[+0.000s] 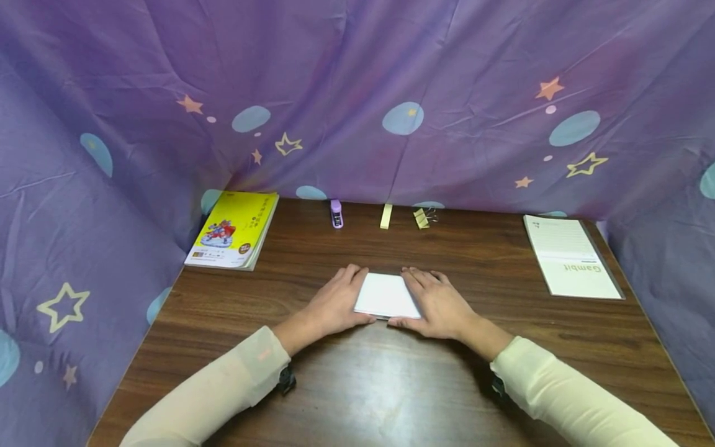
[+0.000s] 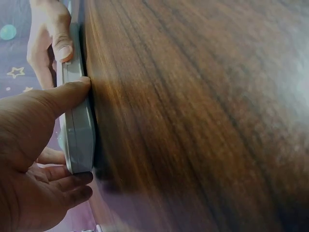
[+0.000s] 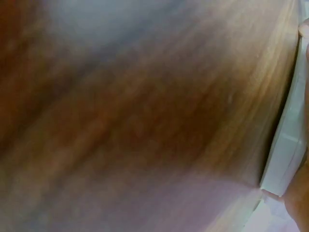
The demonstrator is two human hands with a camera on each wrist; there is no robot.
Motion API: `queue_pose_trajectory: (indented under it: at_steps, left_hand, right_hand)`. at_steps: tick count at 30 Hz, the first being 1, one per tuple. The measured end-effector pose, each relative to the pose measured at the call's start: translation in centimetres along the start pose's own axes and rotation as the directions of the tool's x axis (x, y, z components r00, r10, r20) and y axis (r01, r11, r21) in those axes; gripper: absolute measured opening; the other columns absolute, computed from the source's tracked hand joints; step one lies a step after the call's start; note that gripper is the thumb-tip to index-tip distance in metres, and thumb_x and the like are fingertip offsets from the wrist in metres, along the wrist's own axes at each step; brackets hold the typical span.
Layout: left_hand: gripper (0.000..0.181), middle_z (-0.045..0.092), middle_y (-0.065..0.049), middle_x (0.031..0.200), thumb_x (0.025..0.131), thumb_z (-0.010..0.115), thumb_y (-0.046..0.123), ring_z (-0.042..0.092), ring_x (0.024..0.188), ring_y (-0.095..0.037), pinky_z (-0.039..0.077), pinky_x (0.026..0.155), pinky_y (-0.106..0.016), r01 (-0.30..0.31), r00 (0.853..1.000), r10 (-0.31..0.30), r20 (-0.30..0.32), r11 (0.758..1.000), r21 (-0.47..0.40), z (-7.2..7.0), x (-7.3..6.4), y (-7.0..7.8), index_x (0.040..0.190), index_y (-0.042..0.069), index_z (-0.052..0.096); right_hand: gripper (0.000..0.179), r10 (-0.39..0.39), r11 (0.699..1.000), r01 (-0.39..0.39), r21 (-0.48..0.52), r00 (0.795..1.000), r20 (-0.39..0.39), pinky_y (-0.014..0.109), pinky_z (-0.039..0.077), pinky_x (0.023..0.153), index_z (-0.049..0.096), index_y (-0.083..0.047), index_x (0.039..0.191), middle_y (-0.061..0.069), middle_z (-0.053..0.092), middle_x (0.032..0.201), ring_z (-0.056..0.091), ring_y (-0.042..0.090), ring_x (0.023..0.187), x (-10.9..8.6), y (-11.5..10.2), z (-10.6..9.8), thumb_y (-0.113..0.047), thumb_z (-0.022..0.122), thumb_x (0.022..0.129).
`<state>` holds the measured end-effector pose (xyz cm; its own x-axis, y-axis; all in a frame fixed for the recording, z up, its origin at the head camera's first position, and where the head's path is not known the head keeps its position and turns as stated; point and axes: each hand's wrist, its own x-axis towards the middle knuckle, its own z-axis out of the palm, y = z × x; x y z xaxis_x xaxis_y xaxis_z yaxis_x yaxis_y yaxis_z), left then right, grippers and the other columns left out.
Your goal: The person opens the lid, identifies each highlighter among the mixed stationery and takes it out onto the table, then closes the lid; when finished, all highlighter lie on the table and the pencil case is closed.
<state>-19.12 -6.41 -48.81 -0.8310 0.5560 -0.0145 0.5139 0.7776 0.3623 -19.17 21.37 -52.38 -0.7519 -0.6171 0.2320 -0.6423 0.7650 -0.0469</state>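
Observation:
A flat white box (image 1: 386, 295) with a smooth blank top lies on the wooden table, in the middle of the head view. My left hand (image 1: 334, 303) grips its left side, the thumb along the near edge and the fingers around the far corner. From the other side my right hand (image 1: 442, 305) holds it in the same way. The left wrist view shows the box's pale side wall (image 2: 79, 130) with a thin seam, between thumb and fingers. In the right wrist view only one end of the box (image 3: 285, 154) shows, at the right edge.
Along the back of the table (image 1: 301, 285) lie a purple stapler (image 1: 336, 214), a pale yellow strip (image 1: 386, 216) and a yellow binder clip (image 1: 421, 218). A yellow-covered book (image 1: 234, 226) is at the back left, an open notebook (image 1: 572, 257) at the right. Purple curtains (image 1: 346, 93) surround the table.

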Motion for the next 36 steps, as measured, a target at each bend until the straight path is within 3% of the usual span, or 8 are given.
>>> queue_pose_trajectory:
  at_steps: [16,21,26,36]
  left_hand:
    - [0.106,0.049,-0.021,0.163,0.094,0.087,0.053,0.053,0.148,-0.033,0.053,0.123,-0.040,0.021,0.998,-0.022,0.058,0.999,0.027,0.4,-0.3,0.5,0.167,-0.006,0.038]
    - [0.105,0.049,-0.023,0.161,0.094,0.087,0.053,0.052,0.147,-0.034,0.051,0.125,-0.040,-0.005,1.000,0.003,0.026,0.999,0.050,0.2,-0.1,0.4,0.165,-0.008,0.039]
    - [0.106,0.050,-0.025,0.160,0.094,0.087,0.052,0.052,0.145,-0.037,0.050,0.126,-0.041,-0.024,1.000,0.024,0.004,0.998,0.057,0.4,0.0,0.4,0.165,-0.010,0.037]
    - [0.109,0.049,-0.023,0.161,0.091,0.090,0.050,0.050,0.147,-0.036,0.051,0.126,-0.042,0.010,1.000,-0.010,0.029,1.000,-0.015,0.4,0.2,0.2,0.167,-0.006,0.035]
  right_hand:
    - [0.107,-0.056,0.998,0.057,-0.015,0.997,0.049,0.066,0.056,0.114,0.056,0.008,0.154,0.030,0.065,0.151,0.068,0.046,0.136,-0.1,-0.2,-0.3,-0.083,0.061,0.097]
    - [0.106,-0.072,0.997,0.073,-0.027,0.997,0.036,0.065,0.057,0.113,0.056,0.009,0.153,0.031,0.066,0.150,0.069,0.046,0.134,0.4,0.1,-0.5,-0.081,0.062,0.097]
    - [0.105,-0.064,0.998,0.065,-0.020,0.997,0.052,0.065,0.057,0.112,0.057,0.009,0.152,0.031,0.066,0.149,0.069,0.046,0.134,0.5,0.4,-0.9,-0.080,0.062,0.098]
    - [0.101,0.001,0.995,-0.016,0.097,0.989,0.147,0.065,0.054,0.117,0.055,0.009,0.155,0.033,0.064,0.152,0.066,0.050,0.138,1.0,0.3,-2.3,-0.073,0.068,0.098]
